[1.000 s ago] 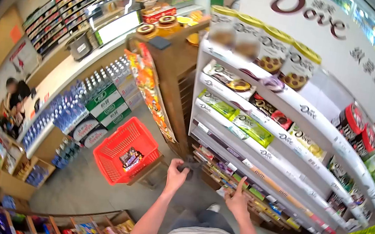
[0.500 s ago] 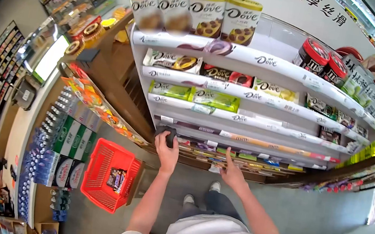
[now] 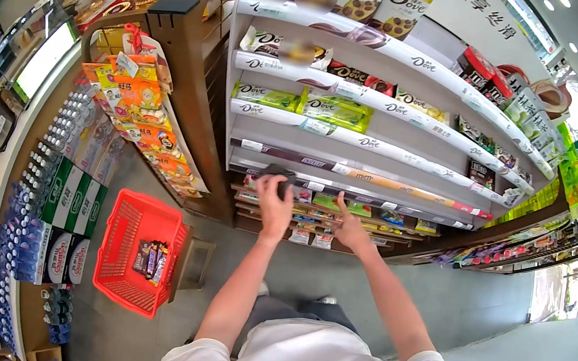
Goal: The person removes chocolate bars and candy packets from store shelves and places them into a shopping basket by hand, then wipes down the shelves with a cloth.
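My left hand [image 3: 274, 208] is closed around a small black object [image 3: 280, 172], whose kind I cannot make out, in front of the low part of the candy rack. A short way to its right is my right hand [image 3: 351, 229], index finger stretched upward and the other fingers partly curled, with nothing visible in it. The fingertip is near a green packet [image 3: 363, 209] on a low shelf; whether they touch I cannot tell. Above both hands runs a shelf edge with an orange strip [image 3: 378, 183]. Small colourful packets lie on the lowest shelves.
A red basket [image 3: 116, 248] holding several dark-wrapped bars [image 3: 151, 259] stands at my left. Orange snack bags [image 3: 130, 93] hang on the rack's side. Bottled drinks [image 3: 43, 174] line the counter. Dove bars [image 3: 337, 109] and M&M's tubs [image 3: 476, 68] sit on higher shelves.
My view has shifted, so the rack and basket appear elsewhere in the picture. My left hand has moved right along the low shelf with the black object, and my hands are closer together.
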A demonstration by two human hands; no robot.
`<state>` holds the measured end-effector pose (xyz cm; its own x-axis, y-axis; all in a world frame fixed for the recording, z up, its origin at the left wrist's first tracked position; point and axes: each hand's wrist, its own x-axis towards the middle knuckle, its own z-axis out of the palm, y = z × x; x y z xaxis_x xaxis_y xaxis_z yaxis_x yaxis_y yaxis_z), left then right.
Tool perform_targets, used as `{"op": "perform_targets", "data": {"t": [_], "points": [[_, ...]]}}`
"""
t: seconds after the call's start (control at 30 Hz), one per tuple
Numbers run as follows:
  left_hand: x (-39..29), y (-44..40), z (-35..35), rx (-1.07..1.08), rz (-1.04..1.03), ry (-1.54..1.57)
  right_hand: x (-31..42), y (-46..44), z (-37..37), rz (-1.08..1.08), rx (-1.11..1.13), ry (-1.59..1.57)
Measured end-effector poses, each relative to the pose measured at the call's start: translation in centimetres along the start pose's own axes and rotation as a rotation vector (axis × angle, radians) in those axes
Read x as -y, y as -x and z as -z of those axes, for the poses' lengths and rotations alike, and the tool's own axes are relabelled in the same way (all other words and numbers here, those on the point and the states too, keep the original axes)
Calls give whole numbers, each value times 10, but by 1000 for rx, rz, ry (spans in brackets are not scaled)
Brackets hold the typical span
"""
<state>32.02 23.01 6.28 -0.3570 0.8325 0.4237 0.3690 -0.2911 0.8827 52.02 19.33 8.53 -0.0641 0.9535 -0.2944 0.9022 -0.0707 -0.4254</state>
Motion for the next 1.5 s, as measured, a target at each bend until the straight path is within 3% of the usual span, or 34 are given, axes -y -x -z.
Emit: {"op": "perform_targets", "data": {"t": [0.17,0.23,0.37,0.43,0.57,0.63,0.7,0.77,0.87,1.0,1.1,1.17,1.23,1.3,1.37,1.43,1.5], "points": [[-12,5,-13,-126,19,-133,5,11,3,-27,-31,-267],[-17,15,-26,-52,50,-55,-6,14,-6,-114,-169,-295],[-13,28,-31,24,-2,13,-39,4,-6,-59,-358,-261],[-19,33,-35,123,27,70,-43,13,-18,1,-308,-357],[-39,43,-54,403,-25,144,-41,9,-23,-82,-233,-395],[-37,44,-53,434,-52,137,-38,16,-19,-107,-230,-377],[-25,33,-45,410,-184,-2,-37,23,-4,-74,-251,-475],[-19,32,-46,354,-112,-39,-51,25,-7,-246,-498,-366],[-38,41,-61,300,-56,-19,-64,22,-6,-347,-561,-277],[-56,51,-76,467,-73,44,-71,13,-7,-243,-489,-414],[-50,47,-72,445,-43,91,-86,19,-7,-203,-432,-410],[-38,46,-72,309,-280,-114,-94,26,6,-140,-316,-394],[-53,52,-74,388,51,83,-111,27,7,-48,-368,-423],[-54,56,-81,339,39,55,-132,32,11,-117,-464,-393],[-56,60,-88,299,21,19,-153,35,11,-274,-687,-592],[-59,61,-89,259,-26,1,-168,43,21,-296,-696,-583],[-66,64,-93,268,-15,-1,-177,49,25,-154,-626,-533]]}}
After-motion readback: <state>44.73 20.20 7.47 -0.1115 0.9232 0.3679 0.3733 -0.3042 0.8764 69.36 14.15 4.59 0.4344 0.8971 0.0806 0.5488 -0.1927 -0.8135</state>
